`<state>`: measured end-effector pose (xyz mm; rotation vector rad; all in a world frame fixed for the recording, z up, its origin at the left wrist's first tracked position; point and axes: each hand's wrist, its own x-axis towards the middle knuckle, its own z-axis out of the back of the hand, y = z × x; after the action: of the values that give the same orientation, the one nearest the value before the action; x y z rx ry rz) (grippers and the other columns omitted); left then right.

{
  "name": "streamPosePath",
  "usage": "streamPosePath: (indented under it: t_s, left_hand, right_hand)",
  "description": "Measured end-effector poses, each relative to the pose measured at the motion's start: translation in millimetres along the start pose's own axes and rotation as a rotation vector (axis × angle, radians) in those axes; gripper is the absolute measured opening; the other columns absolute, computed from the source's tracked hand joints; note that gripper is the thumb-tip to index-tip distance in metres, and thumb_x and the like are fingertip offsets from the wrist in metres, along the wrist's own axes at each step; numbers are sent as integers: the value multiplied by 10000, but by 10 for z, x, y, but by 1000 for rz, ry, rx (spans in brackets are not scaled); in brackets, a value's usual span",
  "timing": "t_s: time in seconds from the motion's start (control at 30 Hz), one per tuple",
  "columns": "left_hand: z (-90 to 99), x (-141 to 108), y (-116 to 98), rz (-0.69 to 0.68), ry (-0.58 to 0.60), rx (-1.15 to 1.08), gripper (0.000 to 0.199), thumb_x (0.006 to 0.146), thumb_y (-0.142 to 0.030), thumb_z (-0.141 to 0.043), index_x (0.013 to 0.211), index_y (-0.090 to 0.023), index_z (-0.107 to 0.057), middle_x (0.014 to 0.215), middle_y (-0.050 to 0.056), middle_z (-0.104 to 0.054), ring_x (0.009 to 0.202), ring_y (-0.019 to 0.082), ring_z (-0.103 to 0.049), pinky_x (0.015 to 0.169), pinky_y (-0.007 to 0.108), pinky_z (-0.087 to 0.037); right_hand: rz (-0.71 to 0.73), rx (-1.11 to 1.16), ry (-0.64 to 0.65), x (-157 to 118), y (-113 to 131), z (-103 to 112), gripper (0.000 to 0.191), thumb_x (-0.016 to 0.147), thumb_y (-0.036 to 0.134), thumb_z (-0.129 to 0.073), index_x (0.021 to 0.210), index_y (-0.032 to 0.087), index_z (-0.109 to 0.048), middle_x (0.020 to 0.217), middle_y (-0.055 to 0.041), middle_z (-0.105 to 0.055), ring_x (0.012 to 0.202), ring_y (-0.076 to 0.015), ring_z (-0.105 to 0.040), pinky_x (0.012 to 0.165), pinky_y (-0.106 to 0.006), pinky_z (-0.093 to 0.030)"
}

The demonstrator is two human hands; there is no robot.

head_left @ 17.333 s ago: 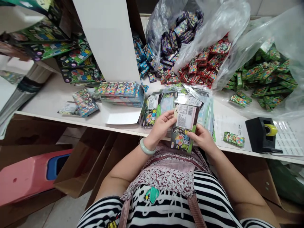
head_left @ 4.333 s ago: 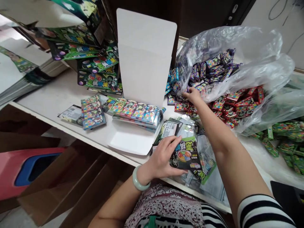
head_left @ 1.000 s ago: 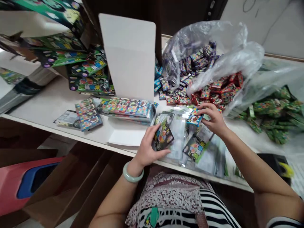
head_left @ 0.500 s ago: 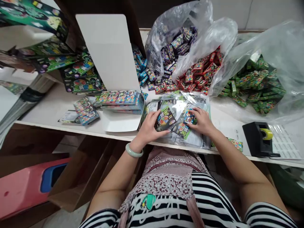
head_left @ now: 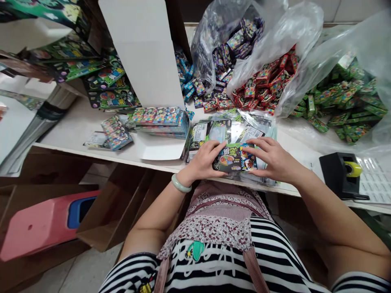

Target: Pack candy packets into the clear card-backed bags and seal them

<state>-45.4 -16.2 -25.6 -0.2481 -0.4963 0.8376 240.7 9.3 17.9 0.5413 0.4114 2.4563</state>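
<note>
White and narrow, the tabletop stands before a dark panel and, farther right, a pale wall. Grouped by colour along its back lie blue boxes, purple boxes, red boxes and green boxes, all loose. Clear bags gape around most of them, probably open for easy reaching in, while the plastic walls seem to stop the colours from mixing.

Near the front edge, the dark packet lies over a spread of printed cards and clear sleeves. The left grip pinches its left part, fingers at the far edge and thumb at the near one, which likely steadies it. The right grip pinches a single blue box at the packet's right end, fingers bent over the far side and thumb at the near side. Box and packet meet; whether the box sits partly inside, I cannot tell. Holding from opposite ends probably lines the two up.

To the left stands an open carton, its flap raised, likely so that the strips of boxes stacked there are easy to get at. At right, a tape dispenser and a sheet of labels sit within reach.
</note>
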Motion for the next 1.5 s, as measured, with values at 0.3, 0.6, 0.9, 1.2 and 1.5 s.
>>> streamPosePath:
  t_s: [0.3,0.6,0.9,1.2,1.5]
  left_hand:
    - [-78,53,-280,160,-150,-4,959,717,-561,-771,1476,-158,-346,1289,176,-485,1219,363,-500,1027,540,-455]
    - [-330,101,-704,340,-321,-689,430,976,-426,-527,1354,-255,-412,1138,85,-598,988,192,-637,856,367,-569]
    - [-450,-324,-530,428,-265,-850,607,943,-424,-576,1500,-321,-355,1230,91,-609,1046,208,-642,844,383,-598]
    - [-272,-160,-502,457,-465,-832,213,913,-403,-644,1005,-212,-662,1028,52,-695,959,176,-656,884,363,-560]
    - [-145,-8,-459,452,-505,-985,200,845,-376,-738,917,-193,-697,890,37,-721,842,140,-681,790,289,-554]
  right_hand:
    - [-322,398,-227,-47,167,-302,561,834,494,-714,1318,285,-523,1335,-117,-561,1176,-281,-604,973,-482,-545]
    - [-506,609,-407,-82,209,-84,440,804,335,-714,1213,311,-555,1290,-56,-533,834,-146,-655,708,-309,-610]
    - [-644,799,-725,-212,487,-882,419,820,353,-699,1166,316,-465,983,-8,-686,863,-168,-697,814,-344,-597]
    - [-589,791,-491,-114,389,-706,230,883,467,-632,854,241,-664,932,-40,-716,844,-184,-672,711,-343,-567]
    - [-486,891,-308,-26,259,-507,194,841,419,-725,929,255,-670,986,-39,-673,928,-183,-640,699,-303,-545]
